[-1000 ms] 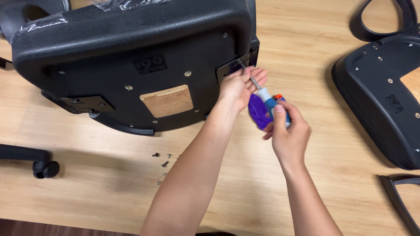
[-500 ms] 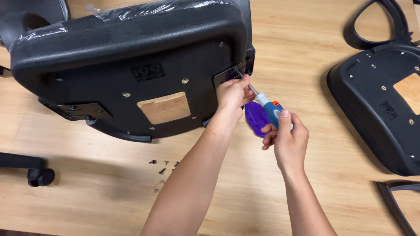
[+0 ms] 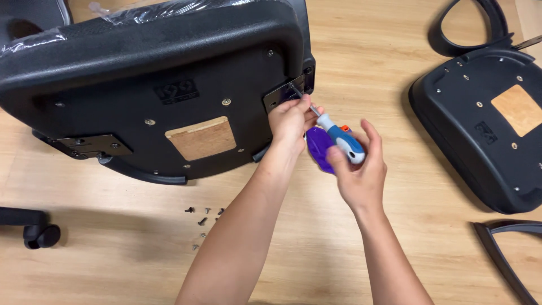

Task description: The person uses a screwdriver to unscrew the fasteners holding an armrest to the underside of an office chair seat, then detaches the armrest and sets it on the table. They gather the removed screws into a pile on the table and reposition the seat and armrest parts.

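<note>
Head view: right hand (image 3: 361, 175) closed around the blue-and-white screwdriver (image 3: 333, 135), tip at the metal bracket (image 3: 285, 95) on the upturned black chair seat (image 3: 164, 85). Left hand (image 3: 291, 121) pinching the shaft near the bracket. Loose screws (image 3: 203, 217) on the wooden floor (image 3: 350, 51) below; second seat (image 3: 485, 124) well apart at right.

Two forearms in view, both bare from elbow down; no sleeves reach the frame. Left hand (image 3: 291, 121) and right hand (image 3: 361, 172) ungloved (no rings, watch or bands visible). Fingernails short, unpainted.
</note>
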